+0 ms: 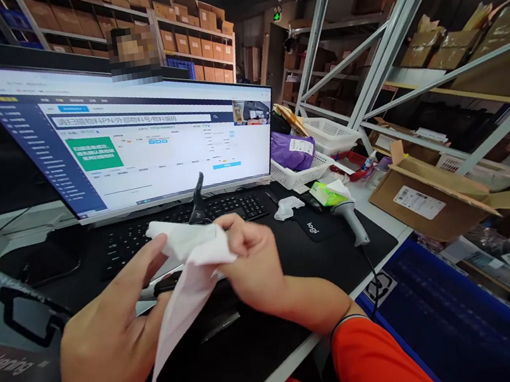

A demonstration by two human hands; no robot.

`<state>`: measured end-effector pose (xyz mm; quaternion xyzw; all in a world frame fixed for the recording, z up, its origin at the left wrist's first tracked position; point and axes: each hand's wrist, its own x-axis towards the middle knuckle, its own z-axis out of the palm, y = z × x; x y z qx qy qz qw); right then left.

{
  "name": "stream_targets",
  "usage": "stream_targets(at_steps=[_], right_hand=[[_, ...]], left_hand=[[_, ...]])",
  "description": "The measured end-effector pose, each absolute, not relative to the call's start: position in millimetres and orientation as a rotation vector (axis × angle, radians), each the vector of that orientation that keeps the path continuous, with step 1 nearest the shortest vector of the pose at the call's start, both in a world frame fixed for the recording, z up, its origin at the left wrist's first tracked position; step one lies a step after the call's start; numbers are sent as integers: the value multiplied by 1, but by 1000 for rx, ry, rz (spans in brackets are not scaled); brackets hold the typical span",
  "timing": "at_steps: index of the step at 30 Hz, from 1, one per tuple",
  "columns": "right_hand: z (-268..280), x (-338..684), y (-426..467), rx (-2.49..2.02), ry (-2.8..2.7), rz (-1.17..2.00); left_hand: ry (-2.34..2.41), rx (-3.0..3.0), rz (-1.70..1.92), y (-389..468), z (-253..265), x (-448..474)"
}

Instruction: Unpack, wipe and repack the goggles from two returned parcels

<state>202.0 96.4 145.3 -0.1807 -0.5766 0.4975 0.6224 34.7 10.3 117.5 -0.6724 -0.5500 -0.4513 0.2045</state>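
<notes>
My left hand (106, 331) is closed around a black item with a curved arm (196, 201) that sticks up above the keyboard. Most of that item is hidden by a white tissue (195, 241) and by my fingers, so its kind cannot be made out. Pinched in my right hand (255, 258), the tissue drapes over the item, and one long corner hangs down beside my left fingers. At the left stands a grey box (2, 356) printed with a picture of a black bracket-like shape.
Behind my hands are a keyboard (238, 207) and a lit monitor (172, 152). Rightward lie a crumpled tissue (289, 207), a barcode scanner (352, 222), white baskets (303, 172) and an open carton (428, 194). A blue crate (445, 309) stands below the desk edge. Another person is beyond the monitor.
</notes>
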Motion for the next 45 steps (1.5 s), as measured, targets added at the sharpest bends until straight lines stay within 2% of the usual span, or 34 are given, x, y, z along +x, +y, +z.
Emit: stream_targets(at_steps=[3, 9, 11, 16, 18, 23, 27, 29, 35, 41, 45], right_hand=[[156, 209, 98, -414, -1164, 1325], [128, 199, 76, -352, -1372, 913], [126, 194, 77, -342, -1433, 897], [158, 192, 95, -396, -1265, 1391], [160, 193, 95, -397, -1218, 1436], [142, 198, 85, -512, -1316, 1164], [155, 200, 94, -458, -1234, 1377], [156, 198, 94, -425, -1199, 1359], [118, 195, 73, -430, -1412, 902], [154, 207, 88, -469, -1233, 1256], [140, 202, 73, -536, -1280, 996]], left_hand=[[-1434, -1860, -1215, 8, 117, 40], [-1542, -1733, -1161, 4, 116, 39], [-1534, -1708, -1118, 5, 121, 38], [-1459, -1758, -1207, 9, 131, 38], [-1433, -1759, -1233, 10, 130, 38], [-1387, -1818, -1196, 13, 123, 42], [-1349, -1837, -1258, 17, 120, 45], [-1317, -1796, -1251, 16, 118, 44], [-1349, -1822, -1205, 15, 117, 41], [-1371, -1801, -1342, 15, 107, 45], [-1420, -1801, -1294, 9, 101, 42]])
